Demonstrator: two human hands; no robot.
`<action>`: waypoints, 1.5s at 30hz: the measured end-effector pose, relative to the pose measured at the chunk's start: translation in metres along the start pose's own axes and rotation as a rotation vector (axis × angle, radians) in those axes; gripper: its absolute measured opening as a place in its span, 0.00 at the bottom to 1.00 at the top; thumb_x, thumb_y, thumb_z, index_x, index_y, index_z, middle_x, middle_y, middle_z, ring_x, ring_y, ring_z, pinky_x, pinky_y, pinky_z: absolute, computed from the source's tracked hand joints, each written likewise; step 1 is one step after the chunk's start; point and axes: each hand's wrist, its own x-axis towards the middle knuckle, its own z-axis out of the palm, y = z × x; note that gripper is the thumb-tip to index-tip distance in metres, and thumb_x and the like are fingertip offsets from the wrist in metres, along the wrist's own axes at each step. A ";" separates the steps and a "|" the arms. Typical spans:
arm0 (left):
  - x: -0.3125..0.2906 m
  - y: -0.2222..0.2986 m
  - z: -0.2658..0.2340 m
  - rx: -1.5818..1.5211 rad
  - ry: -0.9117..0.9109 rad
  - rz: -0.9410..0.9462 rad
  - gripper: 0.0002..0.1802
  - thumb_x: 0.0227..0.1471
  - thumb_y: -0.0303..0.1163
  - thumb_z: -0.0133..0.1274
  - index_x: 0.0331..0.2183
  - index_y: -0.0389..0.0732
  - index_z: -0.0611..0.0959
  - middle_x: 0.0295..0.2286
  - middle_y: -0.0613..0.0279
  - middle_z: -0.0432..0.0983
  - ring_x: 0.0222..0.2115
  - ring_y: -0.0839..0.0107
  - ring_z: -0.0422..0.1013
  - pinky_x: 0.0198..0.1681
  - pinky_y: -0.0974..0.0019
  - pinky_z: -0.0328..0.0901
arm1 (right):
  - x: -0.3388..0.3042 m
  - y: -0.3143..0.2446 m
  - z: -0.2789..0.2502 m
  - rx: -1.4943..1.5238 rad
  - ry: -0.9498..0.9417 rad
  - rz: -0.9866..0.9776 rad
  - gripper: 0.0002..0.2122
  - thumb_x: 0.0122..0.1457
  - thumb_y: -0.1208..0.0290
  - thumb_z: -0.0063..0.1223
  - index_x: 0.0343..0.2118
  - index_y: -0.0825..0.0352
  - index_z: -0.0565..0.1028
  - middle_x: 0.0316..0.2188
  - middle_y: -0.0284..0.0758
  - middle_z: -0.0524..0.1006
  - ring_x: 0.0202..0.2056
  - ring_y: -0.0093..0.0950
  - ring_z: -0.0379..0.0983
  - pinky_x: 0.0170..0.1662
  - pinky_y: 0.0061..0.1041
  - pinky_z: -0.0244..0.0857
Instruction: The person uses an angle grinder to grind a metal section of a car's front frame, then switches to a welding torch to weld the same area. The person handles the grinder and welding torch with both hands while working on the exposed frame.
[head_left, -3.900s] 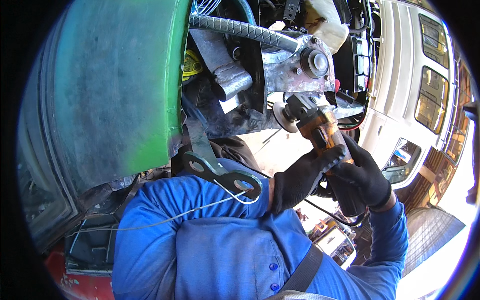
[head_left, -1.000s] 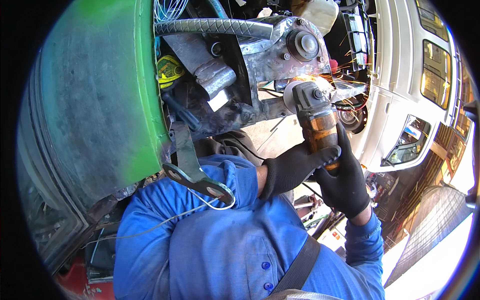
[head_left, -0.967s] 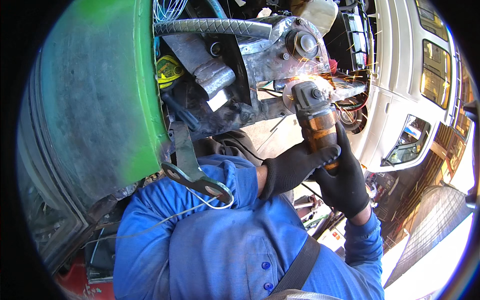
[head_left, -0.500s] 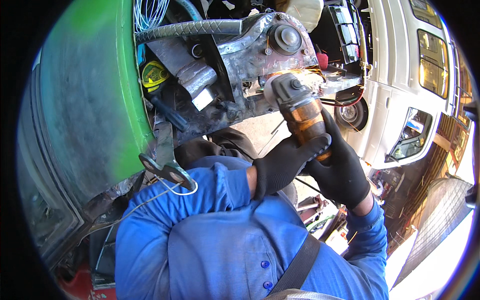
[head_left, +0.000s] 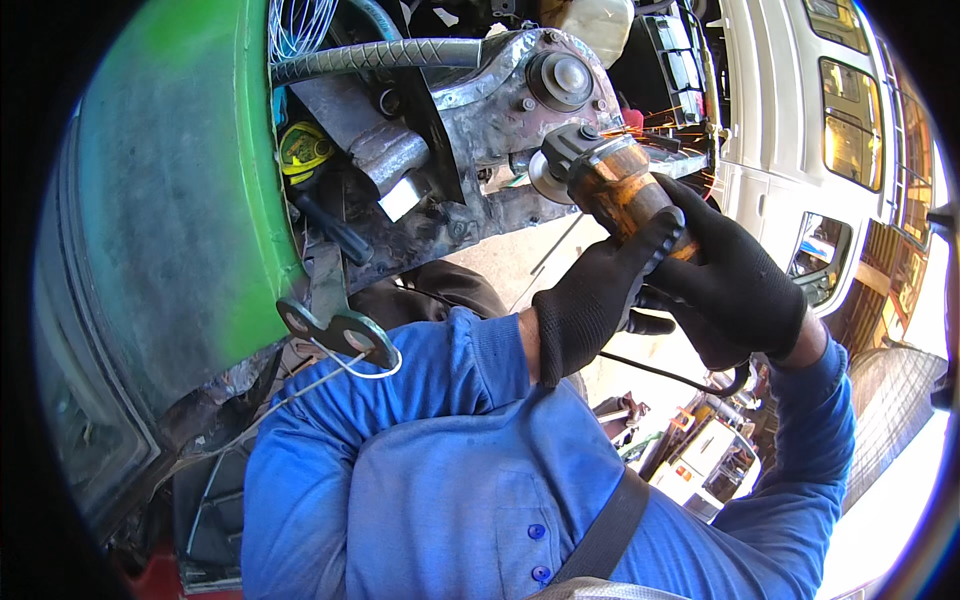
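Fewer sparks (head_left: 655, 130) fly now, the grinder (head_left: 618, 185) tilting further left.

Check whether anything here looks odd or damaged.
The green panel looks patchy: bright along its edge, dull blue-green across its middle. Also, a white wire hangs loosely from the two-holed metal bracket.

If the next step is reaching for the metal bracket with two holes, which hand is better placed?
Probably the left hand. It is nearer the metal bracket, and its blue sleeve lies close by. The right hand is farther off. Both hold the angle grinder, so either must let go.
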 end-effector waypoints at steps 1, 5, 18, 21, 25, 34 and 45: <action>0.001 0.002 0.000 -0.001 -0.020 0.007 0.45 0.64 0.73 0.54 0.58 0.40 0.80 0.45 0.56 0.83 0.45 0.63 0.82 0.48 0.54 0.79 | 0.002 -0.003 -0.002 0.064 -0.020 0.064 0.38 0.67 0.62 0.67 0.76 0.69 0.63 0.55 0.45 0.83 0.55 0.32 0.81 0.60 0.36 0.75; 0.001 0.008 0.004 -0.019 -0.038 0.002 0.45 0.64 0.74 0.54 0.58 0.40 0.80 0.45 0.57 0.83 0.44 0.62 0.82 0.48 0.53 0.79 | 0.010 -0.010 -0.009 0.133 -0.005 0.272 0.38 0.67 0.61 0.68 0.76 0.69 0.63 0.56 0.45 0.83 0.56 0.32 0.81 0.61 0.36 0.75; 0.018 0.004 -0.001 0.002 -0.104 -0.023 0.43 0.65 0.73 0.55 0.58 0.42 0.81 0.46 0.60 0.83 0.46 0.64 0.80 0.51 0.53 0.77 | 0.000 -0.011 0.000 0.140 0.078 0.206 0.32 0.69 0.65 0.63 0.71 0.71 0.65 0.50 0.47 0.83 0.49 0.35 0.85 0.52 0.36 0.79; 0.015 0.002 -0.001 0.001 -0.109 -0.022 0.44 0.65 0.72 0.55 0.60 0.41 0.80 0.48 0.60 0.83 0.47 0.64 0.80 0.51 0.52 0.77 | -0.007 -0.013 0.001 0.193 0.063 0.285 0.36 0.70 0.66 0.65 0.76 0.68 0.62 0.56 0.45 0.81 0.55 0.31 0.81 0.59 0.34 0.76; -0.006 -0.003 0.001 -0.005 -0.030 -0.014 0.44 0.66 0.72 0.54 0.60 0.40 0.80 0.48 0.60 0.84 0.46 0.65 0.81 0.51 0.52 0.77 | -0.011 -0.013 0.010 0.173 0.045 0.343 0.36 0.70 0.66 0.65 0.77 0.65 0.61 0.57 0.45 0.82 0.55 0.32 0.82 0.58 0.35 0.77; 0.007 0.002 -0.005 0.075 -0.093 -0.053 0.41 0.66 0.70 0.55 0.59 0.42 0.82 0.47 0.61 0.85 0.45 0.66 0.81 0.52 0.53 0.77 | -0.016 0.003 0.019 0.212 0.146 0.229 0.37 0.67 0.64 0.67 0.75 0.69 0.62 0.54 0.49 0.83 0.54 0.37 0.84 0.57 0.37 0.77; 0.035 -0.010 -0.002 0.165 -0.214 -0.069 0.42 0.68 0.65 0.58 0.66 0.41 0.75 0.56 0.59 0.82 0.54 0.67 0.80 0.56 0.50 0.78 | -0.036 0.011 0.025 0.001 0.275 0.385 0.46 0.63 0.62 0.71 0.79 0.65 0.57 0.51 0.55 0.84 0.52 0.48 0.86 0.54 0.42 0.79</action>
